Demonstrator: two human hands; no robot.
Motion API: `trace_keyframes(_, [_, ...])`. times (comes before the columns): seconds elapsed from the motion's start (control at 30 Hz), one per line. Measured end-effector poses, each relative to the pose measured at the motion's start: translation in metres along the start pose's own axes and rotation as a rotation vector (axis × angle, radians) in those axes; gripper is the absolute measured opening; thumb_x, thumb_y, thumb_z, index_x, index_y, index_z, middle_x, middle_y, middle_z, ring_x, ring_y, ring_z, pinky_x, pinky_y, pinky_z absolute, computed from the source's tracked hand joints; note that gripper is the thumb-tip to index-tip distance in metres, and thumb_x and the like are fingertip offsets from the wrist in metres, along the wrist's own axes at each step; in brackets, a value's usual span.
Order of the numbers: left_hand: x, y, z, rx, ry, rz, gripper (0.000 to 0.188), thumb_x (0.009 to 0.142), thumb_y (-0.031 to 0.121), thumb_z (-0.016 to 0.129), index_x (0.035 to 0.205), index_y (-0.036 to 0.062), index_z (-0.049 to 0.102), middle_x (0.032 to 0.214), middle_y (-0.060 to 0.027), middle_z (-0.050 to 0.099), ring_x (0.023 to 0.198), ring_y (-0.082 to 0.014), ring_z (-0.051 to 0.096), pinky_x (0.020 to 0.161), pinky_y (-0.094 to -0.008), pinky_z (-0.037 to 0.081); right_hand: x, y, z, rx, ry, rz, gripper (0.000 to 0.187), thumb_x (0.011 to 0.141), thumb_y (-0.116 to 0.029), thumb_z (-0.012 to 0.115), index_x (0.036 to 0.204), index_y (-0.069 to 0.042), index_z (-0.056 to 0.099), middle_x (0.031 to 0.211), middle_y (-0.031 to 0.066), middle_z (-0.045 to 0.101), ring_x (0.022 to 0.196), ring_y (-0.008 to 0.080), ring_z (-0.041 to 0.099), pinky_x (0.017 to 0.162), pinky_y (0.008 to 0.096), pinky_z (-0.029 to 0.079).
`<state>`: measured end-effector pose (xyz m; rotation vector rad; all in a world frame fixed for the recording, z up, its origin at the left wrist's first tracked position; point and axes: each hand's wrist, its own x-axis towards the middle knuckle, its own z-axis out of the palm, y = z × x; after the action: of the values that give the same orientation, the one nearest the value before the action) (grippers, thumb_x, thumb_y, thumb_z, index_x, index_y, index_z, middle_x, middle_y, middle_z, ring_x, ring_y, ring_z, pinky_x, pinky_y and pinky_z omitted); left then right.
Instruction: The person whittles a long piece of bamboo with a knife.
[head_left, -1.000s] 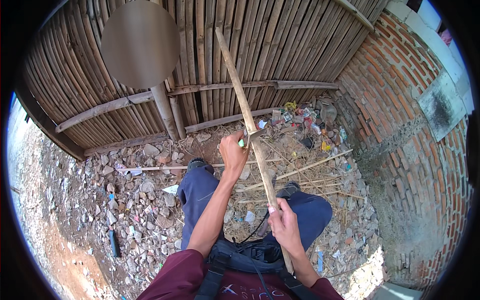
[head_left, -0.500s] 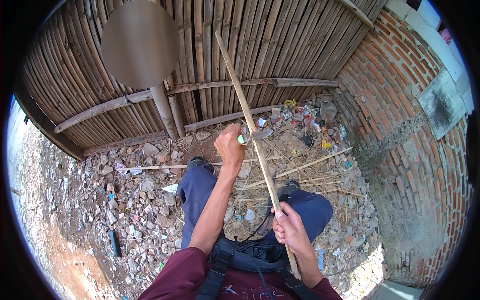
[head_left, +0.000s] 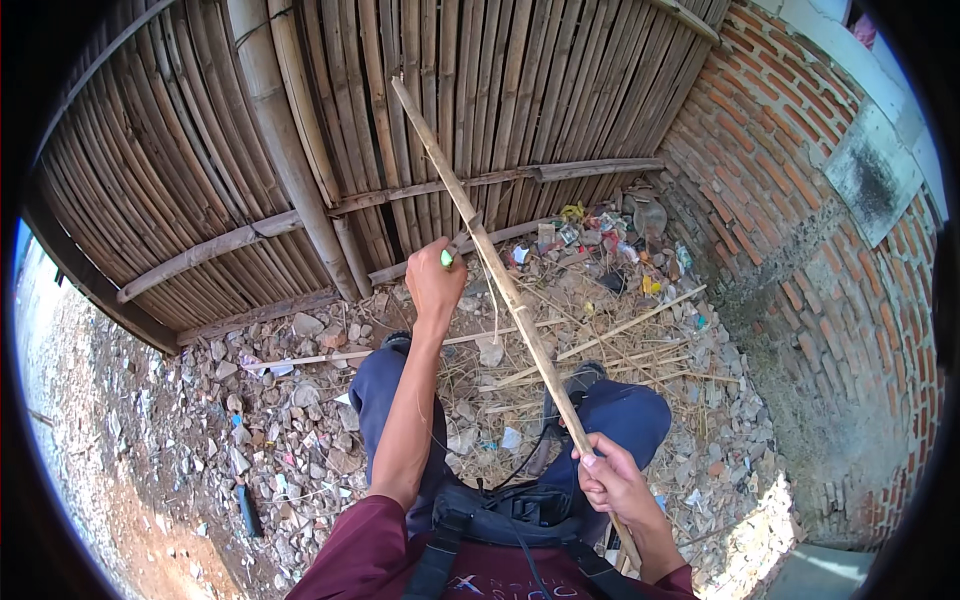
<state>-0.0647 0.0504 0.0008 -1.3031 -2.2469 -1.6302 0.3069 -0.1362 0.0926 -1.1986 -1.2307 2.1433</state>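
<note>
My left hand (head_left: 435, 288) is closed around the green handle of a knife (head_left: 447, 258). Its blade reaches toward the left edge of a long split-bamboo stick (head_left: 512, 298), and part of the blade is hard to make out. Lower right, my right hand (head_left: 612, 480) grips that stick near its lower end. The stick slants up and leftward from my right side, its far tip in front of the bamboo wall. A thin shaving (head_left: 493, 300) hangs from it below the knife.
Several thin bamboo strips (head_left: 625, 326) lie on the rubble between and beyond my feet. A bamboo wall (head_left: 440, 120) stands ahead, with a brick wall (head_left: 800, 180) on the right. Litter (head_left: 610, 235) is heaped in their corner. A dark elongated object (head_left: 248, 510) lies at left.
The knife and my left hand have moved up along the stick, toward its far end. My right hand sits slightly lower and further right in view. A thin shaving now shows hanging from the stick.
</note>
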Motion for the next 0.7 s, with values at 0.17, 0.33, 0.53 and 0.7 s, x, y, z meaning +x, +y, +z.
trace_keyframes(0.17, [-0.011, 0.012, -0.003, -0.168, -0.212, 0.052, 0.027, 0.084, 0.019, 0.074, 0.075, -0.0039, 0.064, 0.074, -0.0274, 0.066, 0.076, -0.0495, 0.066, 0.072, -0.0531, 0.053, 0.012, 0.014, -0.018, -0.454, 0.160, -0.271, 0.027, 0.102, -0.021, 0.077, 0.119, -0.005, 0.063, 0.075, -0.0015, 0.063, 0.060, 0.0039, 0.049, 0.053, 0.0260, 0.037])
trace_keyframes(0.33, [-0.002, 0.004, 0.001, -0.303, -0.080, 0.114, 0.033, 0.082, 0.018, 0.074, 0.067, -0.0044, 0.055, 0.063, -0.0251, 0.056, 0.064, -0.0503, 0.055, 0.063, -0.0509, 0.047, 0.006, -0.011, -0.029, -0.817, 0.240, -0.312, 0.024, 0.104, -0.022, 0.074, 0.116, -0.002, 0.067, 0.065, 0.0016, 0.061, 0.060, 0.0056, 0.050, 0.056, 0.0284, 0.041])
trace_keyframes(0.53, [0.013, 0.018, -0.004, -0.100, 0.233, 0.079, 0.012, 0.079, 0.007, 0.071, 0.073, 0.0002, 0.064, 0.070, -0.0259, 0.064, 0.070, -0.0508, 0.063, 0.063, -0.0571, 0.048, 0.004, -0.002, -0.018, -0.642, 0.277, -0.302, 0.026, 0.110, -0.028, 0.063, 0.116, -0.003, 0.067, 0.064, 0.0022, 0.061, 0.058, 0.0084, 0.057, 0.056, 0.0295, 0.042])
trace_keyframes(0.7, [0.022, 0.014, -0.009, 0.040, 0.355, 0.033, 0.007, 0.080, 0.008, 0.074, 0.080, 0.0016, 0.072, 0.075, -0.0257, 0.069, 0.073, -0.0504, 0.066, 0.067, -0.0583, 0.051, 0.005, 0.012, -0.004, -0.601, 0.241, -0.337, 0.023, 0.114, -0.025, 0.060, 0.113, -0.003, 0.062, 0.065, -0.0025, 0.056, 0.050, 0.0019, 0.046, 0.045, 0.0232, 0.034])
